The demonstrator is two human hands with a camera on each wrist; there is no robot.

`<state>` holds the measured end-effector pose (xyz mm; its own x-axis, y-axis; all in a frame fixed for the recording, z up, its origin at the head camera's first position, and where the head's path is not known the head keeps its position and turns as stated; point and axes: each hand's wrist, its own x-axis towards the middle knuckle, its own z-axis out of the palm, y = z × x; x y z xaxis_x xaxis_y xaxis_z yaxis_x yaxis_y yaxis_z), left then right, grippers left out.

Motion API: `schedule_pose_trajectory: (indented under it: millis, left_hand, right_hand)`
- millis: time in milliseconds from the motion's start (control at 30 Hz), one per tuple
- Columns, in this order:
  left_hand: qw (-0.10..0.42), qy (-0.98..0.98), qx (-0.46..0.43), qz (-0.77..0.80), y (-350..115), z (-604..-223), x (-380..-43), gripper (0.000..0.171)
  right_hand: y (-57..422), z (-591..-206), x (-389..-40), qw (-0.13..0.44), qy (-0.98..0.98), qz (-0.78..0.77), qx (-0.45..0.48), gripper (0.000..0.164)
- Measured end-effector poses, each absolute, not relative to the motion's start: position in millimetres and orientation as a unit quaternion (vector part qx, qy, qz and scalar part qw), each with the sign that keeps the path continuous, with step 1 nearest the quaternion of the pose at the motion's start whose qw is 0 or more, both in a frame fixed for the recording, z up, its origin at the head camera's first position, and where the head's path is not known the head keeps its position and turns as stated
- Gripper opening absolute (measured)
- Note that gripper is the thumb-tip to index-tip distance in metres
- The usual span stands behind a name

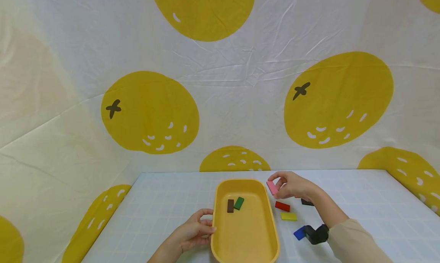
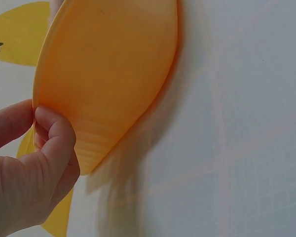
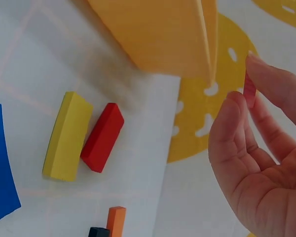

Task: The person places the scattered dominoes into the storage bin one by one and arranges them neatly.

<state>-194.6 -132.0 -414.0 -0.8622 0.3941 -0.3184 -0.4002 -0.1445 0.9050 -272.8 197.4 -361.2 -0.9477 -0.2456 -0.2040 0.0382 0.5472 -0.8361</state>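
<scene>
A pink block is pinched between thumb and fingers of my right hand, raised beside the right rim of a yellow tray. My left hand grips the tray's left rim; the left wrist view shows thumb and fingers pinching that edge. Inside the tray lie a brown block and a green block, close together near its far end. Below my right hand, a red block and a yellow block rest on the table.
Nearer me on the right is a blue block, beside the black wrist camera. A black block lies partly behind the right wrist, with an orange block next to it. Patterned cloth hangs behind the table.
</scene>
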Motion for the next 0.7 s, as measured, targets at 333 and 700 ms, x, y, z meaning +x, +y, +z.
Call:
schedule_pose_trajectory:
  millis: [333, 700]
  left_hand:
    - [0.263, 0.604, -0.002, 0.752, -132, -416, -196, 0.052]
    - [0.262, 0.602, 0.002, 0.754, -133, -416, -196, 0.051]
  right_hand:
    - [183, -361, -280, 0.165, 0.846, -0.497, -0.098, 0.055]
    - [166, -359, -283, 0.18, 0.832, -0.511, -0.12, 0.052]
